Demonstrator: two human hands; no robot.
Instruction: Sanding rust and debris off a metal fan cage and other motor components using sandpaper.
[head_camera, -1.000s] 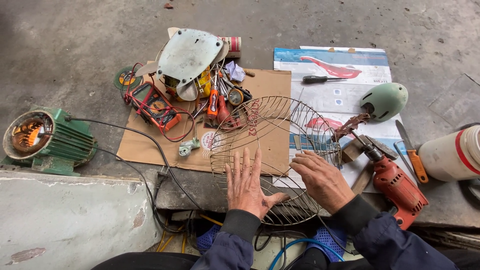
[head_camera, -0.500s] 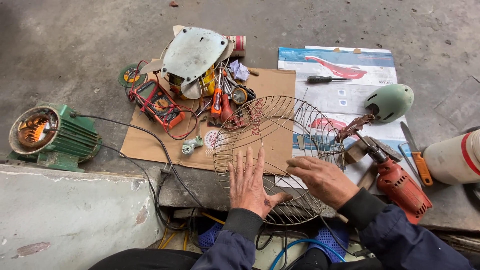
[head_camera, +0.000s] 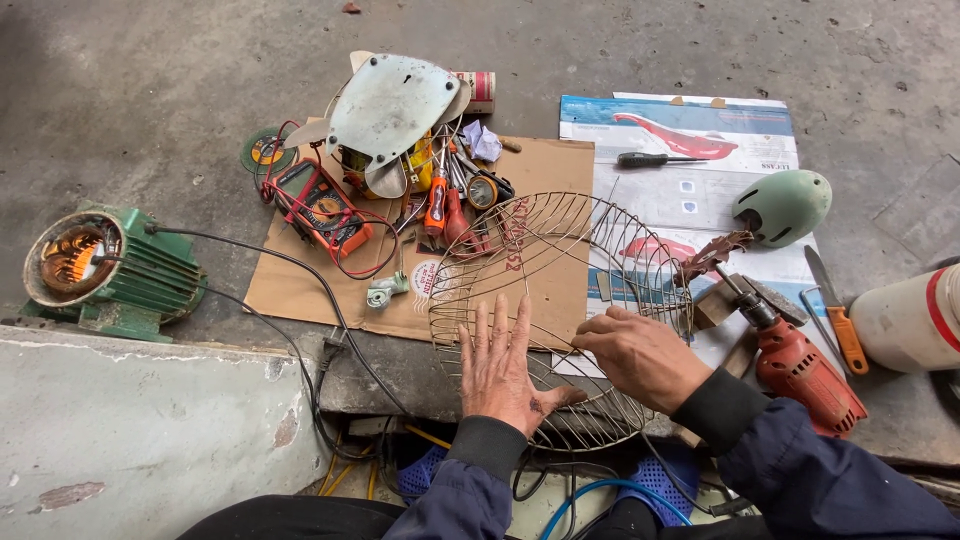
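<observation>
The left hand (head_camera: 505, 372) lies flat, fingers spread, on the round wire fan guard (head_camera: 560, 310), which rests tilted at the near edge of the concrete floor (head_camera: 150, 80), partly over a sheet of cardboard (head_camera: 545, 165). The right hand (head_camera: 640, 355) pinches the guard's wires, fingers curled. A red drill (head_camera: 800, 365) lies just beside it; a green motor (head_camera: 100, 270) sits well apart at the left edge

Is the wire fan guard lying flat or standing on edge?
Lying flat. The wire fan guard rests on the cardboard, with the left hand spread on its wires and the right hand at its rim.
</observation>
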